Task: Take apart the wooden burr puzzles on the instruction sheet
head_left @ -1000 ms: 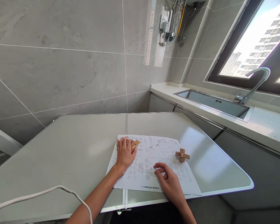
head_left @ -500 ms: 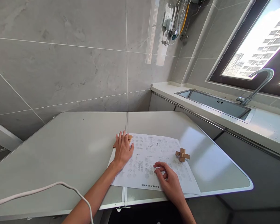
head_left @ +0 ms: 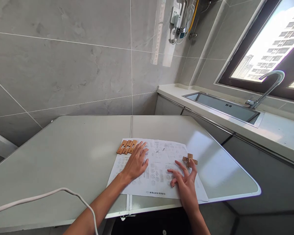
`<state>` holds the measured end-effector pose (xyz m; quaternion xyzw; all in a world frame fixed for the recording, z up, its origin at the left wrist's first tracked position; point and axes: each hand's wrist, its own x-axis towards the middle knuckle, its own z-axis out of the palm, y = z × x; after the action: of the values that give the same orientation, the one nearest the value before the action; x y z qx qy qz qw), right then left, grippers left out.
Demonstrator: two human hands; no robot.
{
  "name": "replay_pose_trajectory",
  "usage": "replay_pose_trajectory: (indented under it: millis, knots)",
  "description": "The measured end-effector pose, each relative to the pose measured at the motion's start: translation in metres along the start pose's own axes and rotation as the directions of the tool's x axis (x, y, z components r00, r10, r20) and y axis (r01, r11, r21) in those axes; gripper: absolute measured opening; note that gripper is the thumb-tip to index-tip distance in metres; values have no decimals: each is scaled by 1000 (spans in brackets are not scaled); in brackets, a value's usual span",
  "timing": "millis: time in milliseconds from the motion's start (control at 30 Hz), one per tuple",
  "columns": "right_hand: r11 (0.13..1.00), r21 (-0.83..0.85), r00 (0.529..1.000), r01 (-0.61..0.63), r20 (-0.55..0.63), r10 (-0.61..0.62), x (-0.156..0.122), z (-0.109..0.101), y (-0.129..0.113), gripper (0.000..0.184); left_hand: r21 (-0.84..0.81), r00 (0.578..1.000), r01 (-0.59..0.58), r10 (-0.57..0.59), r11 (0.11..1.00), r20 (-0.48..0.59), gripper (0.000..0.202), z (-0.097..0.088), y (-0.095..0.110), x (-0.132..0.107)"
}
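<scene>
A printed paper sheet (head_left: 159,166) with small diagrams lies on the folding table. My left hand (head_left: 137,161) rests on it, fingers stretched out and holding nothing. Just left of those fingertips, several flat wooden pieces (head_left: 123,147) with cut-out slots lie side by side over the sheet's far left corner. My right hand (head_left: 186,179) is over the sheet's right part with its fingers spread. One of its fingertips overlaps a cross-shaped wooden puzzle (head_left: 190,156) at the sheet's right edge; whether it touches is hard to tell.
A white cable (head_left: 63,189) arches across the near left of the white table (head_left: 71,156). To the right runs a counter with a sink (head_left: 222,106) and a faucet (head_left: 271,85). A tiled wall stands behind the table, with sockets and pipes above.
My left hand has slid right off the flat wooden pieces, uncovering them. My right hand has moved right and spread its fingers toward the wooden cross. The camera view has shifted slightly.
</scene>
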<state>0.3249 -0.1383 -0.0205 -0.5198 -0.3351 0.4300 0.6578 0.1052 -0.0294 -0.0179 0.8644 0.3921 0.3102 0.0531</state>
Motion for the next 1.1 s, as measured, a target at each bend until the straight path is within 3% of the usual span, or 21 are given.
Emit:
replay_pose_trajectory:
  millis: [133, 233, 367, 500, 667, 833, 933, 1000, 1100]
  knots:
    - [991, 75, 993, -113, -14, 114, 9, -7, -8, 107, 3, 1000, 19, -19, 1000, 16, 34, 2, -3, -3]
    - [975, 158, 986, -158, -19, 163, 18, -13, -9, 102, 9, 999, 30, -31, 999, 25, 31, 3, -4, -5]
    - [970, 184, 984, -159, -47, 170, 28, -18, -8, 92, 14, 999, 38, -38, 999, 26, 31, 5, -4, -6]
    - [987, 99, 988, -127, -73, 135, 28, -17, -6, 81, 17, 999, 40, -41, 999, 34, 30, 4, -4, -8]
    - [992, -116, 998, -56, 19, 59, 18, -8, -6, 57, -46, 999, 4, -2, 999, 39, 26, -3, 1, -5]
    - [983, -182, 978, -3, 204, 41, 8, 6, -4, 41, -194, 997, 18, -4, 981, 74, 26, -13, 14, 0]
    - [976, -216, 944, 33, 327, 40, 3, 12, -1, 36, -365, 980, 156, -98, 918, 173, 35, -17, 23, 0]
    - [965, -244, 923, 96, 386, 5, 1, 15, 1, 34, -492, 944, 289, -160, 821, 288, 45, -17, 29, -1]
    - [928, -281, 884, 244, 457, -94, -3, 20, 0, 31, -647, 909, 381, -138, 661, 394, 53, -16, 35, -2]
